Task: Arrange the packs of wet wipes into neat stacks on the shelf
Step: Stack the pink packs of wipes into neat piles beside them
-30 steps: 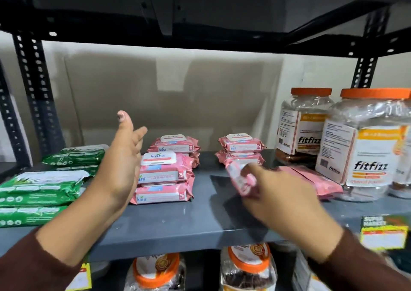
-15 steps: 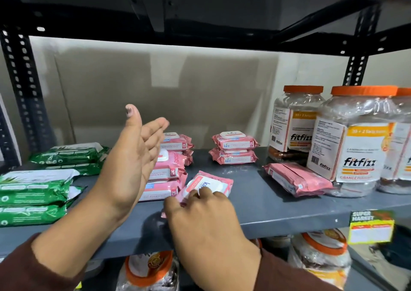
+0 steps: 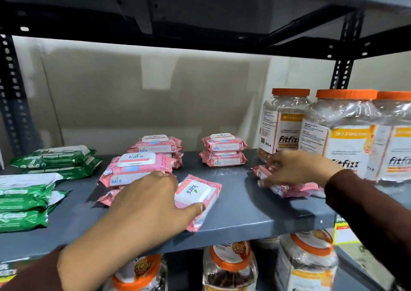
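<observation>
A loose pink wipes pack (image 3: 196, 198) lies askew near the front edge of the grey shelf (image 3: 244, 211). My left hand (image 3: 151, 204) lies over its left side, thumb across its front, gripping it. Just left of it stands a pink stack (image 3: 135, 168), with a second pink stack (image 3: 156, 145) behind that and a two-pack pink stack (image 3: 223, 150) further right. My right hand (image 3: 295, 168) has its fingers curled on another pink pack (image 3: 289, 188) lying in front of the jars.
Green wipes packs are piled at the left front (image 3: 24, 194) and left back (image 3: 55, 158). Tall orange-lidded jars (image 3: 340, 135) crowd the right end of the shelf. More jars (image 3: 229, 266) stand on the shelf below. A price tag (image 3: 342, 231) hangs at the front right edge.
My right hand let go of the loose pink pack at the shelf front and moved right to the pack by the jars. My left hand, raised and open before, came down onto the loose pack.
</observation>
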